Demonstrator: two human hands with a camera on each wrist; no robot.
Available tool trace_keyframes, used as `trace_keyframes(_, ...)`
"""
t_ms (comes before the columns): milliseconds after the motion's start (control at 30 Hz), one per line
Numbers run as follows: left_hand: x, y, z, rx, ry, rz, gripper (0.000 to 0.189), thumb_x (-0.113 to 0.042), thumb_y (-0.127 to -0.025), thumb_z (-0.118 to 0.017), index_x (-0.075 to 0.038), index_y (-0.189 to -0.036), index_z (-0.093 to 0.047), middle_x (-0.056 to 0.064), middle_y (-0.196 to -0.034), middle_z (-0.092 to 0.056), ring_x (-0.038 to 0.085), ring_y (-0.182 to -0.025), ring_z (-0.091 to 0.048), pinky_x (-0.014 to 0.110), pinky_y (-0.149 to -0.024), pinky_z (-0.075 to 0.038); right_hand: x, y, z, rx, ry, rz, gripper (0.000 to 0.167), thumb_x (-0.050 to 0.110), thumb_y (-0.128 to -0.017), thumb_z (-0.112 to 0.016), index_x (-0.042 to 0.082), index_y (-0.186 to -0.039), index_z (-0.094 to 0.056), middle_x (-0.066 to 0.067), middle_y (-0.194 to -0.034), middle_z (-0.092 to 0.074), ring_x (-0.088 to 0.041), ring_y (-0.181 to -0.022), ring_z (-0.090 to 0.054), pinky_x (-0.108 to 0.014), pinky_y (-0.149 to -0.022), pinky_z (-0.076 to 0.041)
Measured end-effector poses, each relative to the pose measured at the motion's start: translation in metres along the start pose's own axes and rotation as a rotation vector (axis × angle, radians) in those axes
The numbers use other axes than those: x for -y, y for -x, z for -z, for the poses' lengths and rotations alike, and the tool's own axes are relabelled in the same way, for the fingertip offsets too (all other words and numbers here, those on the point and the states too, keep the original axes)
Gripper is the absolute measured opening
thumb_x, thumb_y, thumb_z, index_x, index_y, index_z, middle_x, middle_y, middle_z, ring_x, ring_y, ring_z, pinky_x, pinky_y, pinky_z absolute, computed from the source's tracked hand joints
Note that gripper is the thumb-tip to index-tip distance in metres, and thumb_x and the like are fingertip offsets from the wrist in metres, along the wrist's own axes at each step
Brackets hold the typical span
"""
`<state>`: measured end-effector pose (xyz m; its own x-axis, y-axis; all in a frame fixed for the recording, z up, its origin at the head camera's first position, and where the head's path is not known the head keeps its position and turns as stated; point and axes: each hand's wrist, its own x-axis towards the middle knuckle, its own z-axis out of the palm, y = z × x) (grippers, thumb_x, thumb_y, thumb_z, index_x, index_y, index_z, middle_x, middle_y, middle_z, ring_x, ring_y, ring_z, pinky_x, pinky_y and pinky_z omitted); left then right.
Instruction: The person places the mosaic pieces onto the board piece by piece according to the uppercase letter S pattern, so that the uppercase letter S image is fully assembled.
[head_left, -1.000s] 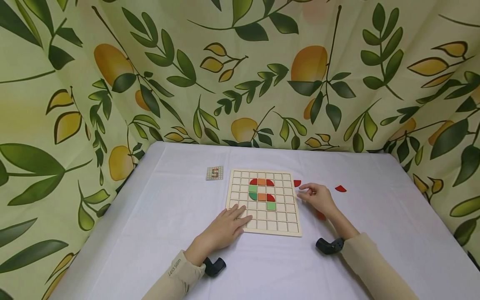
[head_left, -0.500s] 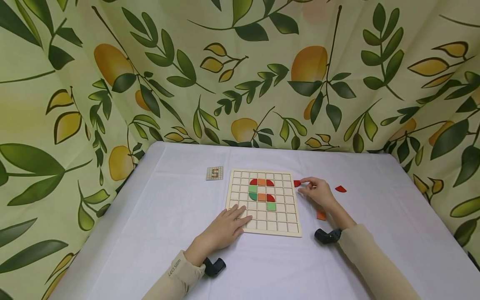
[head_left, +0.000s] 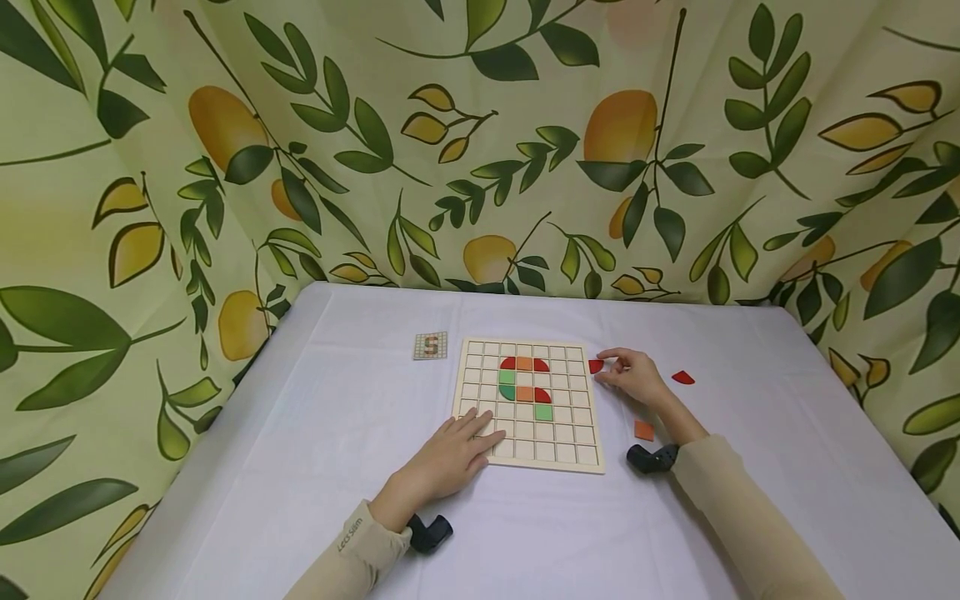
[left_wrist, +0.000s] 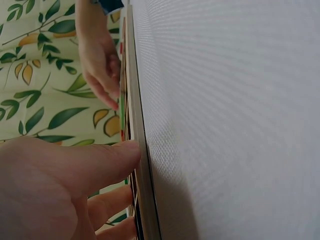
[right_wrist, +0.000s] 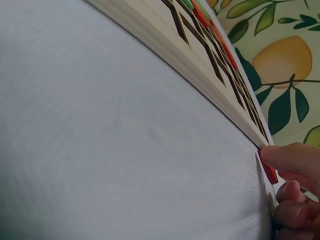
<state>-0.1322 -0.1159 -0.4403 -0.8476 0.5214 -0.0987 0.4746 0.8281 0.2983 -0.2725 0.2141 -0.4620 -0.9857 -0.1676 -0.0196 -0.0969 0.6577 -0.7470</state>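
A wooden grid board [head_left: 540,451] lies flat on the white cloth, with red, orange and green tiles set in a curved pattern. My left hand [head_left: 450,454] rests on its lower left part, fingers spread; in the left wrist view the thumb [left_wrist: 115,159] lies at the board's edge. Beyond the board's upper right side, my right hand [head_left: 633,379] has finger and thumb around a red quarter-circle tile [head_left: 595,367]. The right wrist view shows its fingertips pinching that red tile [right_wrist: 270,170] beside the board's corner.
An orange square tile [head_left: 643,430] lies beneath the right forearm. Another red quarter-circle tile [head_left: 683,377] is farther right. Left of the board lies a small pattern card [head_left: 431,346]. Black devices [head_left: 431,534] sit at both wrists. A leaf-patterned curtain [head_left: 480,150] hangs behind the table.
My right hand has moved slightly up, its finger and thumb coming around the red tile next to the board. The orange tile has come out from under the right arm. The left hand stays put.
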Motion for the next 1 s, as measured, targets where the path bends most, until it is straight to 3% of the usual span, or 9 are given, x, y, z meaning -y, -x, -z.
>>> trace_keyframes(700,-0.0003,-0.0007,0.0003,0.004,0.003,0.003,0.042,-0.023,-0.100,-0.048,-0.021,-0.142,-0.049,0.009,-0.157,-0.036,0.032,-0.148,-0.031,0.053,-0.119,-0.031,-0.0058,-0.0080,-0.0008,0.062,0.034,-0.004,0.040,0.014,-0.086,-0.070,-0.001,-0.122,-0.062,0.002,-0.067,-0.046,-0.011,-0.063,-0.041,-0.020,-0.054,-0.033)
trace_keyframes(1000,-0.0008,-0.0003,0.0007,0.013,0.012,0.013,0.042,-0.024,-0.100,-0.047,-0.023,-0.143,-0.048,0.008,-0.158,-0.035,0.031,-0.148,-0.030,0.053,-0.120,-0.030,-0.0064,-0.0097,-0.0010,0.060,0.050,0.027,0.034,0.013,-0.086,-0.070,-0.002,-0.116,-0.065,0.003,-0.067,-0.045,-0.010,-0.064,-0.040,-0.021,-0.055,-0.031)
